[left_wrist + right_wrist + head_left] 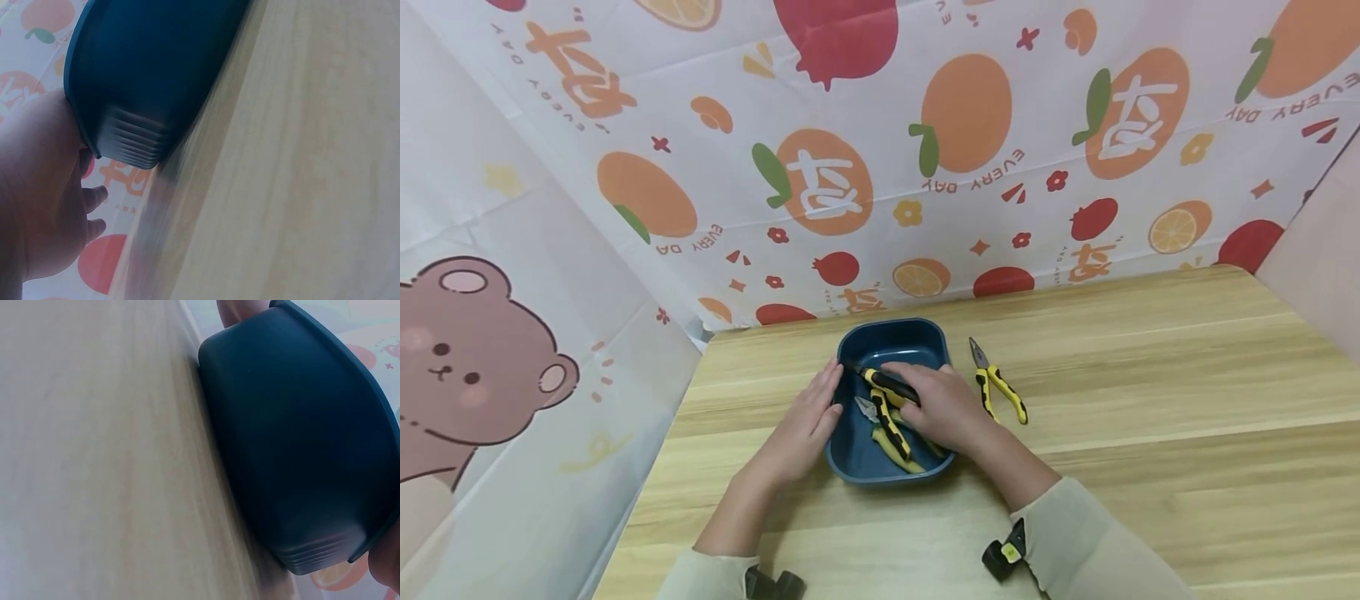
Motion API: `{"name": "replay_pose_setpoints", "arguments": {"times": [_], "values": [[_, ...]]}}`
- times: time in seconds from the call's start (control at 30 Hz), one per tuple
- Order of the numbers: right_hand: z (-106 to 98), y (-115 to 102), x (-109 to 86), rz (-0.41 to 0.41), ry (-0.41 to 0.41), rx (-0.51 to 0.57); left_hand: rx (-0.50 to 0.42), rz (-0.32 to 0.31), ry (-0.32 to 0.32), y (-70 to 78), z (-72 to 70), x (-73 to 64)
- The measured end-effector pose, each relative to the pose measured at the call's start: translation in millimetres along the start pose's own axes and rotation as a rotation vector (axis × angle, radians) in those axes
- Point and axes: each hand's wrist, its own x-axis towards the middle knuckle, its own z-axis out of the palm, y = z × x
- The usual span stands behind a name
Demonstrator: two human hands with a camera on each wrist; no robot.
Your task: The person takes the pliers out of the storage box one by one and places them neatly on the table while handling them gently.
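A dark blue plastic bin point(891, 479) stands on the table with several hand tools in it. My right hand point(951, 408) reaches over its right side and grips a pair of pliers point(891, 385) by the black-and-yellow handles, the dark jaws pointing to the bin's left wall. Below lie another pair of pliers point(891, 429) with yellow-and-black handles and a tool with a dull yellow handle point(895, 454), partly covered. My left hand point(805, 421) rests against the bin's left rim, fingers extended along it. In the left wrist view, the bin's ribbed outer wall point(134, 137) shows beside this hand.
Long-nose pliers point(996, 387) with yellow-and-black handles lie on the wooden table point(1150, 417), just right of the bin. A fruit-patterned cloth point(970, 117) hangs behind the table, and a sheet with a bear print point(482, 358) hangs at the left.
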Motion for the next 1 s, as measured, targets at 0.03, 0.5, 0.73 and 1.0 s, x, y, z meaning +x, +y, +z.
{"name": "replay_pose_setpoints", "arguments": {"times": [0.03,0.5,0.73,1.0], "values": [[-0.1,0.2,-0.4,0.0,0.005,0.008,0.001,0.002,0.001,0.1,0.1,0.0],[3.5,4.5,-3.3,-0.004,0.062,0.063,0.001,0.005,0.005,0.5,1.5,-1.6],[3.3,6.0,-1.8,-0.013,0.062,0.045,0.002,0.014,0.01,1.7,0.4,-1.1],[0.5,4.4,-0.1,0.014,-0.051,-0.019,-0.001,0.01,0.013,0.1,1.8,-2.1]]}}
